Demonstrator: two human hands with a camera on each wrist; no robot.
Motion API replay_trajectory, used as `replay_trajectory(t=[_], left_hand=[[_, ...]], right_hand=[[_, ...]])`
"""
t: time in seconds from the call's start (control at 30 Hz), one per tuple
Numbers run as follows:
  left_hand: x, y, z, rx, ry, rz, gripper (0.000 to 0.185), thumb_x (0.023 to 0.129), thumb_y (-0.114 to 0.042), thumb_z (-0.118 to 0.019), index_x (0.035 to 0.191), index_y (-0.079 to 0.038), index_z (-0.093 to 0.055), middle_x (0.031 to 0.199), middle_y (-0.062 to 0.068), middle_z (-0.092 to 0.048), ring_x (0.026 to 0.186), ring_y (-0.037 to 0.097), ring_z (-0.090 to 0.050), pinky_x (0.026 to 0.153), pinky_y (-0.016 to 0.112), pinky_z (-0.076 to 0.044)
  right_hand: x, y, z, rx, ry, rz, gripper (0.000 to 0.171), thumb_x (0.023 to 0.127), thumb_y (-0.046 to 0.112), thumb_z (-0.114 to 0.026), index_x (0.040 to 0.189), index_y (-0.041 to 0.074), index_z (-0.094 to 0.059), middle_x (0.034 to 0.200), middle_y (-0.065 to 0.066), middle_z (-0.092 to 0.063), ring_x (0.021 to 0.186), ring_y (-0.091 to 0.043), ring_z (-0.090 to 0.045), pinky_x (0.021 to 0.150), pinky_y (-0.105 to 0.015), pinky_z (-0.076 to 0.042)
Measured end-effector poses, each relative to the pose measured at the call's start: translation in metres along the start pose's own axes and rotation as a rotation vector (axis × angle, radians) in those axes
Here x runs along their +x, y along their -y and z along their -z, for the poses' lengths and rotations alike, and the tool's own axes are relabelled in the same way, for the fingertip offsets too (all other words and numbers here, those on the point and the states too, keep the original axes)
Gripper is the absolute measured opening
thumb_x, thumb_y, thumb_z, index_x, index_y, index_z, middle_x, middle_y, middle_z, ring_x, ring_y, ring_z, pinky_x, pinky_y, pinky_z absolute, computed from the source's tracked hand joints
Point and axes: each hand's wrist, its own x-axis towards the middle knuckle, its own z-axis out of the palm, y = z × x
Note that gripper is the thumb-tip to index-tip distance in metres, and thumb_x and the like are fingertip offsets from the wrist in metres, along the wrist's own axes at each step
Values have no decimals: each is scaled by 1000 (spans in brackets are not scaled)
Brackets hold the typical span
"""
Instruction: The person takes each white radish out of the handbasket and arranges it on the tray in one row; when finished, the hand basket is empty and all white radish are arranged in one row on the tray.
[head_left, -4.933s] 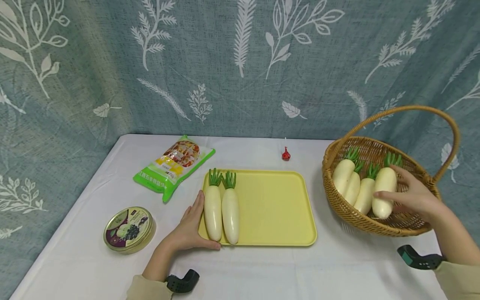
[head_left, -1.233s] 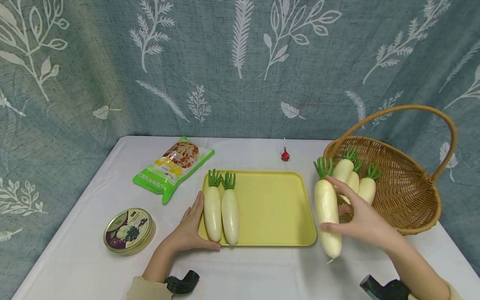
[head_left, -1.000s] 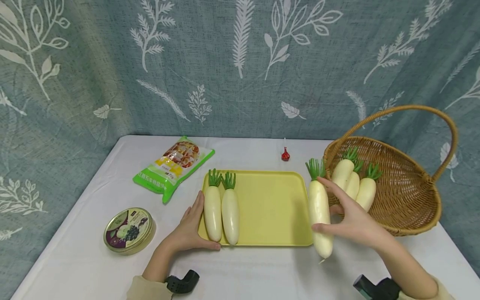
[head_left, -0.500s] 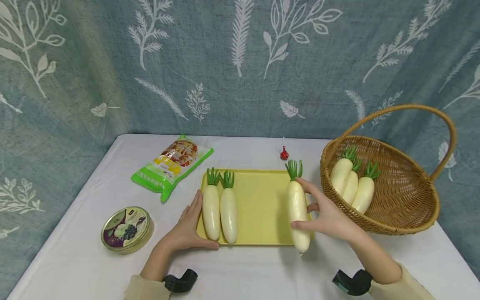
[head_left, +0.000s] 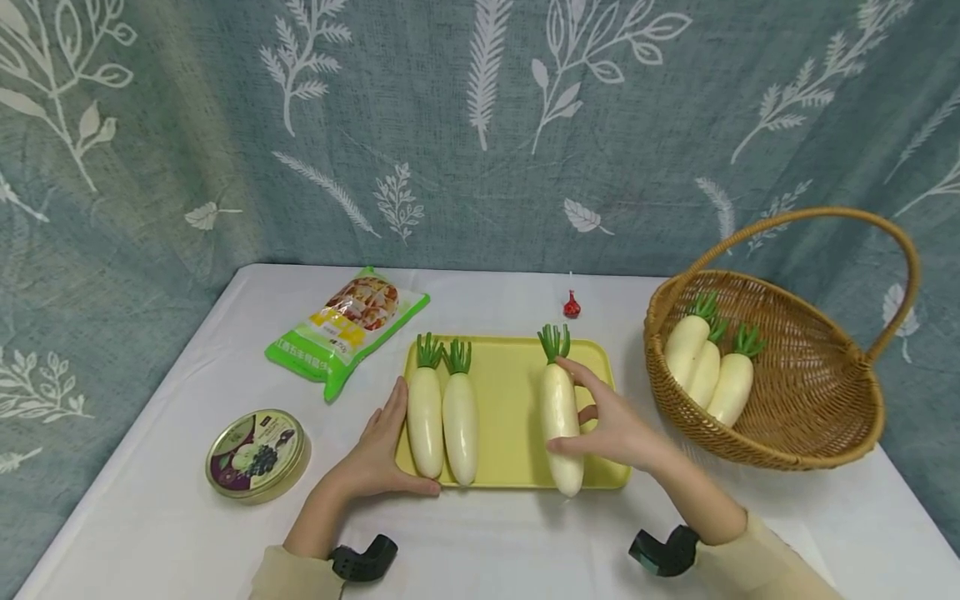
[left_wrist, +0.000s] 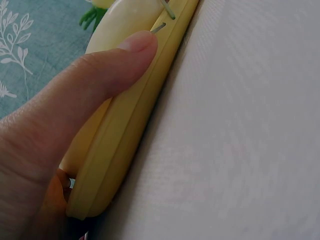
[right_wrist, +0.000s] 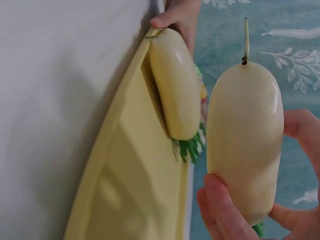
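My right hand (head_left: pixel 611 425) holds a white radish with green leaf stubs (head_left: pixel 557 400) over the right half of the yellow tray (head_left: pixel 506 417). Thumb and fingers pinch its sides; the right wrist view shows the radish's thin root tip pointing up. At the tray's near left corner, my left hand (head_left: pixel 378 450) lies with straight fingers along the side and the thumb (left_wrist: pixel 132 52) against the front rim. Two more radishes, a left one (head_left: pixel 425 425) and a right one (head_left: pixel 460 429), lie side by side on the tray's left, leaves toward the back.
A wicker basket (head_left: pixel 810 400) with a tall handle stands at the right, with three radishes in its left part. Left of the tray are a green food bag (head_left: pixel 345 329) and a round tin (head_left: pixel 257 457). A small red ornament (head_left: pixel 572 307) lies behind the tray.
My right hand has taken a radish out of the basket and carried it left, from beside the basket to over the tray. The left hand has stayed at the tray's corner.
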Motion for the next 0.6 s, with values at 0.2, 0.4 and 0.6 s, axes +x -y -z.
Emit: replay_trajectory(t=[0.2,0.4,0.6], left_hand=[[1,-2,1,-10,4,2,141,53,-49,-84,143,1,12,150,20,9,137,33,4,109,52,1],[0,-3,1,-13,-1,-1,141,53,-47,-85,143,2,11,150,21,9,137,34,3,108,52,1],[0,-3,1,-24,1,-1,141,53,-46,-85,143,2,11,150,21,9,137,33,3,108,52,2]], right_hand=[[11,-4,-11,15,15,-30,97,67,18,-81,145,22,-23,138,-20,-29,78,-21,-59,60,-32,-50],[20,-7,-20,25,16,-52,97,67,16,-81,145,22,-24,138,-20,-31,80,-23,-59,61,-31,-51],[31,-10,-31,37,17,-70,98,67,14,-82,145,20,-24,137,-20,-33,75,-20,-60,60,-30,-52]])
